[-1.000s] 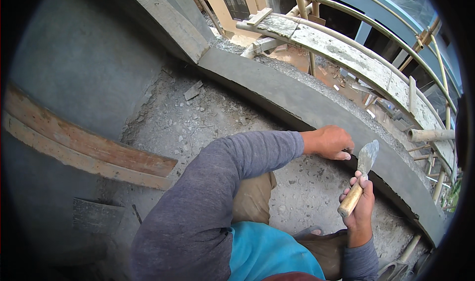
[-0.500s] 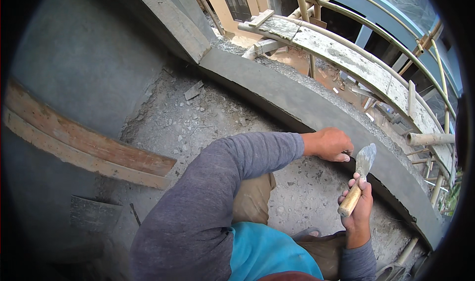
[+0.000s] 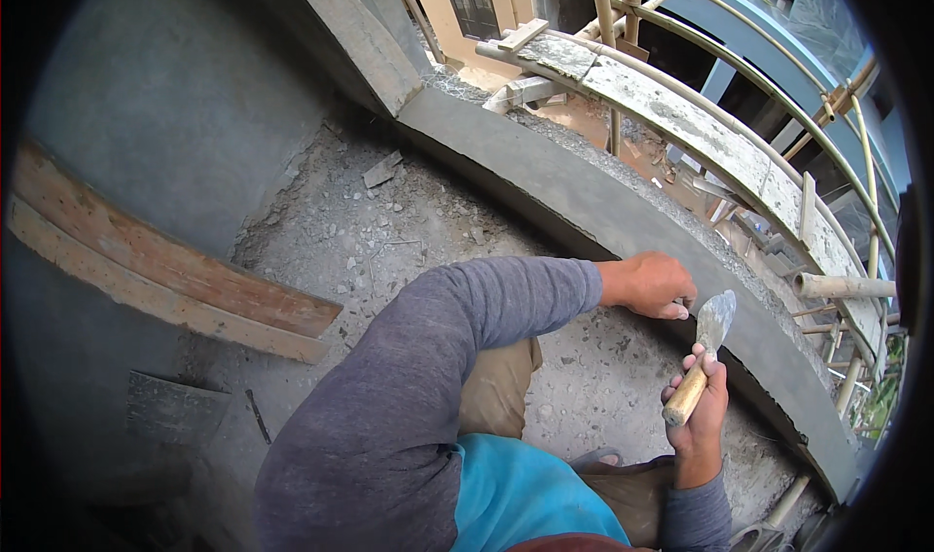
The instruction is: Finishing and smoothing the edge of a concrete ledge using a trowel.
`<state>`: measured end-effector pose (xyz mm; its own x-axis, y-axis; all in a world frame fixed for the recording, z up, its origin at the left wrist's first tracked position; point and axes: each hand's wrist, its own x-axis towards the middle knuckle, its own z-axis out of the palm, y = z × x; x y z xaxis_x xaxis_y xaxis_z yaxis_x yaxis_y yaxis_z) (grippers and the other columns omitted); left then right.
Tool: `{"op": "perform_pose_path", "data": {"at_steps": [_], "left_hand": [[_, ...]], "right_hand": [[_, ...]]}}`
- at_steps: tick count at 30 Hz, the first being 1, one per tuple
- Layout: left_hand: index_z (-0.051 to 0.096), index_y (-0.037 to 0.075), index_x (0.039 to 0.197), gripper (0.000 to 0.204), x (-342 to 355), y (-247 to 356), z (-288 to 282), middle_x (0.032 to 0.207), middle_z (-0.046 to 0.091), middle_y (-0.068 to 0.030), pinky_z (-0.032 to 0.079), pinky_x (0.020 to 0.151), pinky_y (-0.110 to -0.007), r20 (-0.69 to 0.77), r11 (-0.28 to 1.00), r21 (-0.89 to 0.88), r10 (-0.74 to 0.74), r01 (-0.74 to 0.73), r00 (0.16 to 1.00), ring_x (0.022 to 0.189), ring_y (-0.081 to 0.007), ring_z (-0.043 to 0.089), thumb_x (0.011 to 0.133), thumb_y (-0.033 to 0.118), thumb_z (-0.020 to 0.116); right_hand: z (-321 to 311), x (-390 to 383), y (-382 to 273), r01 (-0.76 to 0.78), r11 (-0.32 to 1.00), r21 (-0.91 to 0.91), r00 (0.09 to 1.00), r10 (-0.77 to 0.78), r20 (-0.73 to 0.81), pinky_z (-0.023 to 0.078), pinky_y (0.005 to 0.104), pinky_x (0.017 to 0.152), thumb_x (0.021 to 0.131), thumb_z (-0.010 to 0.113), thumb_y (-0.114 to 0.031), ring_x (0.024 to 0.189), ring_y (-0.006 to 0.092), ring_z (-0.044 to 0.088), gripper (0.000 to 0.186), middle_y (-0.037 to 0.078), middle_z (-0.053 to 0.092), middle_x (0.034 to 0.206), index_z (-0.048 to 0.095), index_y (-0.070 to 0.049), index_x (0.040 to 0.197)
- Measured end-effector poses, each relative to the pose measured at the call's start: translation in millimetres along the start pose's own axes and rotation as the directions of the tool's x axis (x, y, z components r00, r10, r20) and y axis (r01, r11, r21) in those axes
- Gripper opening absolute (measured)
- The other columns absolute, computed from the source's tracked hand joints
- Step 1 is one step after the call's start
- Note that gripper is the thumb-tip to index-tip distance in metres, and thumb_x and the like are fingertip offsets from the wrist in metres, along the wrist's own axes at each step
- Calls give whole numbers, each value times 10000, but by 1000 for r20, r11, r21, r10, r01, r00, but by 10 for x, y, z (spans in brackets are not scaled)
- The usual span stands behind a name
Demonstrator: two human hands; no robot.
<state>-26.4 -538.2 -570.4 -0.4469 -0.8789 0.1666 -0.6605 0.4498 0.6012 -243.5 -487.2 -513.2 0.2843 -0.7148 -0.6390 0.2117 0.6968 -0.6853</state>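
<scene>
My right hand [image 3: 702, 418] is wrapped round the wooden handle of a trowel [image 3: 717, 320], its grey-smeared blade pointing up and away from me. The blade is over the near side of a smooth grey cement ledge [image 3: 584, 207]. Against that ledge's near edge, my left hand [image 3: 654, 284] is closed with the knuckles up and the fingers curled under. What its fingers hold, if anything, is hidden. A small gap separates the left hand from the trowel blade.
Beyond the ledge runs bamboo scaffolding with a cement-stained plank [image 3: 671, 114]. Rubble and a loose chunk [image 3: 383, 169] lie on the rough floor. At left are long wooden boards [image 3: 175, 260], a flat grey sheet [image 3: 177, 406] and a thin dark rod [image 3: 258, 416]. A concrete post [image 3: 365, 46] rises at the ledge's far end.
The view has shifted slightly. The trowel blade sits a little lower and nearer to me; both hands keep nearly the same places and grips.
</scene>
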Motion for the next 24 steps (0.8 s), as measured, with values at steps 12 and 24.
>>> {"op": "perform_pose_path", "data": {"at_steps": [12,24], "left_hand": [[703,103,966,258,20,-8,22,933,696,-107,515,791,-447,3,1000,4,17,-17,1000,904,-319,662,829,321,683],[689,71,1018,376,-244,260,-92,938,700,-130,519,795,-462,371,992,113,-96,58,924,937,-330,666,797,374,726]], "right_hand": [[8,6,21,10,1000,-9,1000,-10,-11,466,283,568,941,509,-329,664,125,523,298,-13,525,905,528,-124,1156],[95,-63,138,166,981,-99,984,-171,-42,480,267,556,951,528,-350,659,113,539,236,-17,531,833,513,-143,1063]]}}
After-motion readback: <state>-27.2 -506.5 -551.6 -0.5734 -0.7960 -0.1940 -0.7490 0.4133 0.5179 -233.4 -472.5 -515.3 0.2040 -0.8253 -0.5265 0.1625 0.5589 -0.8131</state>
